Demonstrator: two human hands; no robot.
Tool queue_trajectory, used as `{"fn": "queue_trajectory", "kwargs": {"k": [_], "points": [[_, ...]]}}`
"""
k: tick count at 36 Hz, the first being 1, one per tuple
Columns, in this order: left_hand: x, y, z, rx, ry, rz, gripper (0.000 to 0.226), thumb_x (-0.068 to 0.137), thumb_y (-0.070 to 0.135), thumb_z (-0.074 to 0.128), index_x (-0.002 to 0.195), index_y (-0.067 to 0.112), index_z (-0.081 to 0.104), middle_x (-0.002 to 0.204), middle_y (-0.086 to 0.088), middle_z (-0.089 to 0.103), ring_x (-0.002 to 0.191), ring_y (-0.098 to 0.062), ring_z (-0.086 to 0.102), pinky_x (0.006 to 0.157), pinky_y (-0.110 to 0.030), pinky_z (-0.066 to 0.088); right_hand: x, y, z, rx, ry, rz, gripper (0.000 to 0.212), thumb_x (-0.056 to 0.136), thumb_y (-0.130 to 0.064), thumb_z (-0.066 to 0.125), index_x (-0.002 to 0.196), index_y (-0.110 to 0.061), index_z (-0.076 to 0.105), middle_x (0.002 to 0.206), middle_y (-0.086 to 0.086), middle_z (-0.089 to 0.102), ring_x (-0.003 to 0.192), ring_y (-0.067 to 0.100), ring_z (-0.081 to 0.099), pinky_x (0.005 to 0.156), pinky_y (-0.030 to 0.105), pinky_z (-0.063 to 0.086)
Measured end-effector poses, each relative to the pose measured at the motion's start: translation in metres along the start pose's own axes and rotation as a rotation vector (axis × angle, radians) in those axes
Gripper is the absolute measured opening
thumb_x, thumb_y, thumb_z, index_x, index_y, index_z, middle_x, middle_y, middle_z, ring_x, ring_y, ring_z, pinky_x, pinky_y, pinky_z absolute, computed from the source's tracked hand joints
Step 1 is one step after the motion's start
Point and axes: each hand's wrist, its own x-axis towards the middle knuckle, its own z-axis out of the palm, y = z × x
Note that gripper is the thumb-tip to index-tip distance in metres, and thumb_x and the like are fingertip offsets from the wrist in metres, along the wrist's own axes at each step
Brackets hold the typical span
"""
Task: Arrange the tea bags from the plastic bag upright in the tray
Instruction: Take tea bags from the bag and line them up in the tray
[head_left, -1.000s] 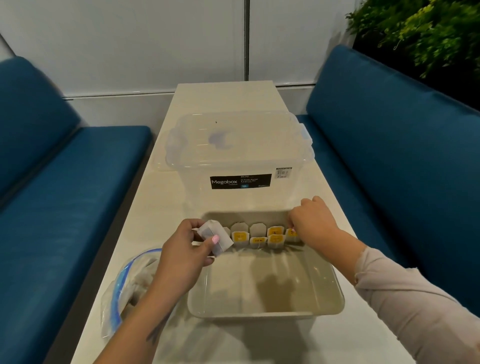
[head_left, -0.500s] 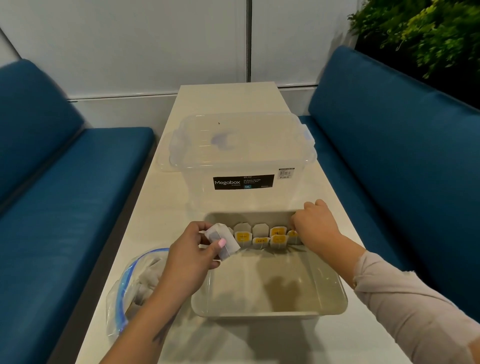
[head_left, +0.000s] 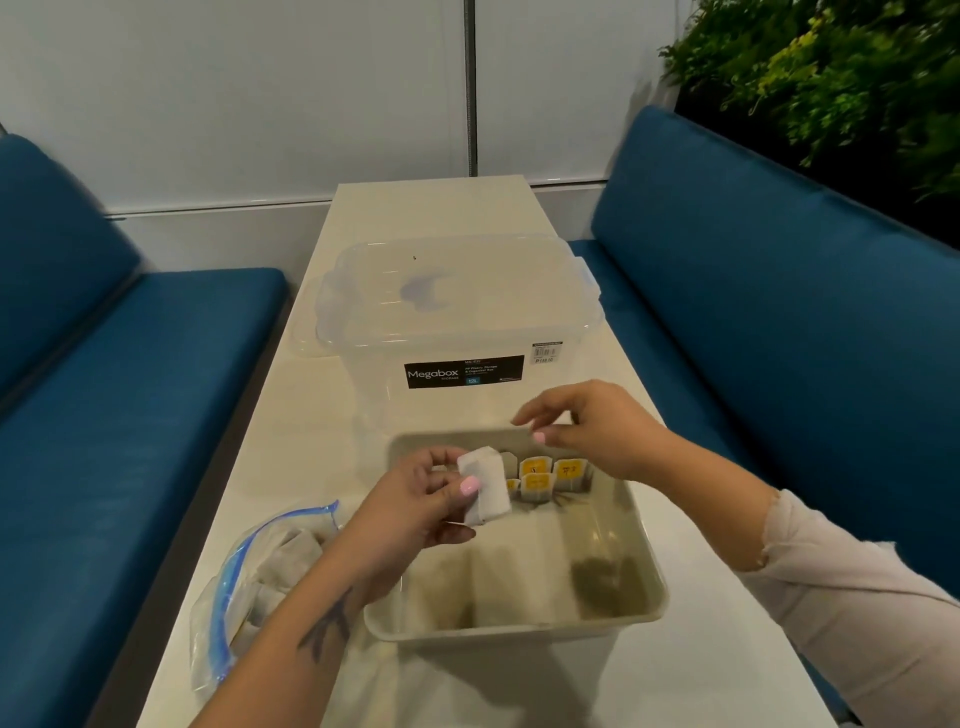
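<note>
A beige tray (head_left: 644, 561) sits on the table in front of me. Several tea bags with yellow tags (head_left: 550, 478) stand upright along its far wall. My left hand (head_left: 415, 506) is over the tray's left far corner and holds a white tea bag (head_left: 485, 491) between thumb and fingers. My right hand (head_left: 597, 428) hovers above the standing row, fingers apart and empty, close to the held bag. A clear plastic bag with a blue zip (head_left: 244, 582) lies left of the tray with more tea bags inside.
A clear lidded Megabox storage box (head_left: 457, 312) stands just behind the tray. The narrow white table (head_left: 727, 649) runs between two blue benches (head_left: 114, 441). Green plants (head_left: 831, 67) fill the upper right corner.
My right hand has lifted off the right end of the row and moved left and up, fingers spread. My left hand has shifted the tea bag slightly right, over the tray.
</note>
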Motion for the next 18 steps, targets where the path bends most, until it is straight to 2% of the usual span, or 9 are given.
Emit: {"fn": "queue_trajectory", "kwargs": {"k": [2,5,7,11,14,16,18], "points": [[-0.001,0.005,0.006,-0.026,-0.080,-0.014,0.034,0.077,0.017,0.062,0.109,0.008,0.053,0.070,0.001,0.067,0.057,-0.005,0.060,0.050,-0.018,0.050,-0.003,-0.010,0.001,0.135,-0.107,-0.055,0.031,0.087,-0.011,0.065,0.105,-0.036,0.068,0.092,-0.011,0.065,0.073,-0.010,0.057,0.072,0.009,0.041],[-0.002,0.011,0.011,-0.062,-0.163,-0.022,0.037,0.072,0.020,0.061,0.106,0.008,0.054,0.069,0.000,0.066,0.055,-0.004,0.058,0.048,-0.017,0.047,-0.006,-0.017,0.001,0.239,-0.200,-0.111,0.034,0.086,-0.009,0.066,0.107,-0.036,0.067,0.094,-0.012,0.065,0.079,-0.014,0.056,0.076,0.006,0.043],[-0.002,0.013,0.012,-0.086,-0.198,-0.036,0.036,0.072,0.020,0.061,0.106,0.008,0.055,0.072,-0.002,0.065,0.057,-0.005,0.058,0.048,-0.017,0.047,-0.008,-0.020,0.000,0.287,-0.234,-0.134,0.029,0.085,-0.008,0.066,0.101,-0.032,0.069,0.094,-0.014,0.065,0.082,-0.011,0.058,0.075,0.008,0.044],[-0.003,0.014,0.011,-0.101,-0.248,-0.041,0.043,0.072,0.022,0.060,0.112,0.008,0.056,0.079,-0.003,0.067,0.074,-0.012,0.057,0.051,-0.016,0.048,-0.008,-0.021,-0.004,0.345,-0.276,-0.174,0.017,0.081,-0.005,0.069,0.084,-0.021,0.071,0.088,-0.010,0.067,0.079,-0.003,0.060,0.075,0.013,0.046],[-0.006,0.017,0.015,-0.124,-0.254,-0.033,0.039,0.073,0.024,0.058,0.109,0.009,0.056,0.077,-0.004,0.068,0.063,-0.008,0.057,0.051,-0.015,0.047,-0.006,-0.018,-0.007,0.333,-0.271,-0.179,0.014,0.077,-0.011,0.073,0.078,-0.025,0.072,0.087,-0.006,0.068,0.085,0.014,0.062,0.086,0.029,0.051],[-0.007,0.017,0.017,-0.102,-0.210,-0.026,0.033,0.079,0.024,0.056,0.110,0.012,0.056,0.079,-0.006,0.071,0.056,-0.007,0.059,0.051,-0.016,0.048,-0.006,-0.017,-0.011,0.322,-0.261,-0.166,0.014,0.077,-0.014,0.073,0.076,-0.027,0.072,0.086,-0.006,0.068,0.085,0.021,0.061,0.087,0.034,0.049],[-0.004,0.015,0.016,0.007,-0.095,0.009,0.020,0.092,0.015,0.053,0.111,0.015,0.056,0.085,-0.006,0.073,0.061,-0.009,0.064,0.054,-0.018,0.051,-0.005,-0.017,-0.017,0.297,-0.245,-0.133,0.014,0.080,-0.014,0.072,0.077,-0.027,0.070,0.083,-0.010,0.068,0.081,0.014,0.059,0.085,0.030,0.048]]}}
